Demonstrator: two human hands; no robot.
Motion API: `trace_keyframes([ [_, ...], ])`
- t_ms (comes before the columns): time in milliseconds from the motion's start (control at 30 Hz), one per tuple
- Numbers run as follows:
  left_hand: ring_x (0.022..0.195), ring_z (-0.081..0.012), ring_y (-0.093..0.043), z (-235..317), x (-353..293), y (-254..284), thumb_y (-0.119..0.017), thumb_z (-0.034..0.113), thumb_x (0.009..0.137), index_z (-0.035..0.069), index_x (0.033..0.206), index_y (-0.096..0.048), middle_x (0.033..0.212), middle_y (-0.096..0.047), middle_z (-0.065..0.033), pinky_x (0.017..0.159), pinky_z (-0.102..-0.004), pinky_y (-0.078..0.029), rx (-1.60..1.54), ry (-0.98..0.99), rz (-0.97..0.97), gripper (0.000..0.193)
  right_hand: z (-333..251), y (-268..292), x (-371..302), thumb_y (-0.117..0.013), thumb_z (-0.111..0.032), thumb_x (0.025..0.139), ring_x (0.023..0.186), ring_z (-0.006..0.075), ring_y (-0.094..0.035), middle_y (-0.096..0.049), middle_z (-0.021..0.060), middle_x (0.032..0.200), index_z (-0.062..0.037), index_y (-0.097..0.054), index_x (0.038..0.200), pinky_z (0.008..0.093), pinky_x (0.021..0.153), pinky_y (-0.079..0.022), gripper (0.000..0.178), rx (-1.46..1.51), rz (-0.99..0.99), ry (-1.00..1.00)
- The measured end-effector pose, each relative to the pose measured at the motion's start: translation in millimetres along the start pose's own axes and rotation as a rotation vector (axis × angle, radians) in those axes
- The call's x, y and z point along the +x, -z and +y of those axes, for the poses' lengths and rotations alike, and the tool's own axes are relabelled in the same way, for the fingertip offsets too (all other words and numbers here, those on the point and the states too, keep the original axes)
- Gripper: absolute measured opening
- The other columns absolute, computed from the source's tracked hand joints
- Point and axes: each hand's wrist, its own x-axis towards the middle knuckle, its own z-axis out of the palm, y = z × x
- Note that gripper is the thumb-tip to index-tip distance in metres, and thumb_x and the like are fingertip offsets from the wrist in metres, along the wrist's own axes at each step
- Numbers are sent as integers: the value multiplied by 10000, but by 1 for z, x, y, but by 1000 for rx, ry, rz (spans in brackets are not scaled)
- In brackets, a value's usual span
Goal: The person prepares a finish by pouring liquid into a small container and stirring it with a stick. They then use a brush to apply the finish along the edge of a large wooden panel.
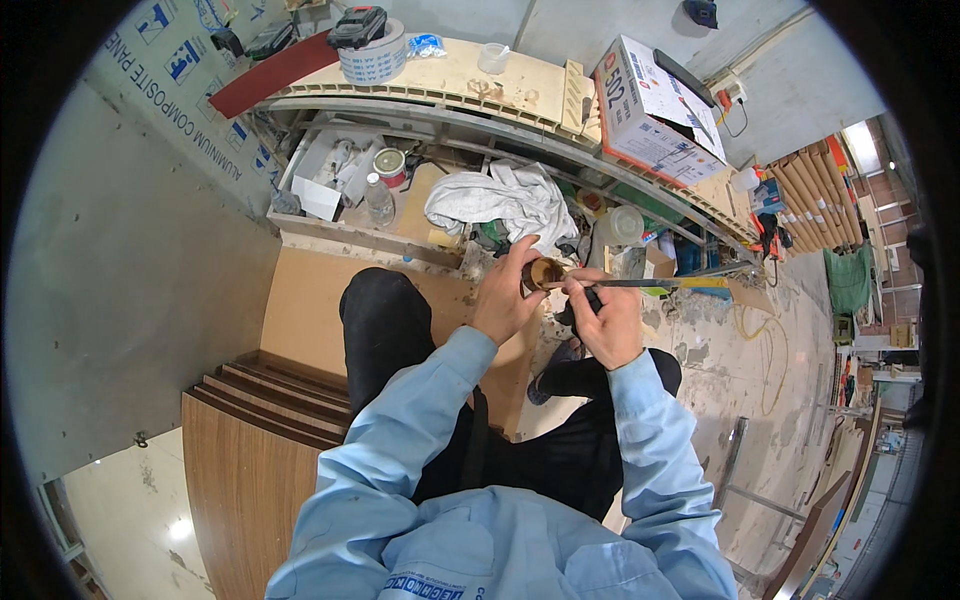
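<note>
My left hand (507, 300) curls its fingers and thumb around a small dark-brown round cup (543, 272). The inside of the cup looks tan, and its open mouth faces up toward me. Close on its right, my right hand (608, 318) is closed on a long, thin stick-like tool (628, 283). One end of the tool meets the cup's rim; the other reaches far to the right, where part looks yellow. A black object (568, 308) shows beneath the right fingers, but its kind is unclear. Both hands are above the gap between my knees.
Ahead stands a workbench (480, 85) with a tape roll (373, 58) and a white carton (660, 110). Its lower shelf holds a white cloth (500, 200), a clear bottle (379, 200) and a small can (390, 166). Wood-grain panels (250, 480) are stacked at left.
</note>
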Motion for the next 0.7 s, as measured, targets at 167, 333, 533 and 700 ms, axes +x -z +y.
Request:
trace_keyframes([
  [167, 1161, -413, -645, 2, 2, -2, -869, 1, 740, 83, 1495, -439, 1245, -699, -174, 967, -478, -523, -35, -27, 19, 873, 6, 8, 0, -704, -120, 975, 799, 333, -738, -777, 150, 911, 21, -761, 927, 413, 751, -548, 159, -93, -3, -40],
  [333, 1203, -366, -671, 3, 1, 0, -862, -1, 756, 69, 1497, -438, 1287, -694, -184, 1002, -438, -539, 6, -8, 4, 856, 6, 6, 2, -704, -137, 978, 780, 346, -731, -779, 147, 918, 23, -760, 934, 417, 733, -545, 175, -127, 48, -1],
  [533, 1221, -342, -686, 2, 1, -3, -869, 6, 753, 69, 1499, -438, 1314, -690, -196, 1023, -413, -546, -12, 18, -12, 864, 5, 3, 9, -714, -137, 975, 809, 338, -740, -779, 157, 939, 38, -763, 949, 396, 743, -552, 184, -94, 69, -61],
  [700, 1223, -345, -685, 2, 0, -1, -869, 8, 753, 78, 1498, -439, 1306, -696, -195, 1019, -419, -546, -20, 27, -18, 862, 0, -5, 5, -719, -116, 974, 806, 318, -738, -774, 160, 949, 43, -767, 960, 384, 751, -556, 166, 61, 41, -28],
])
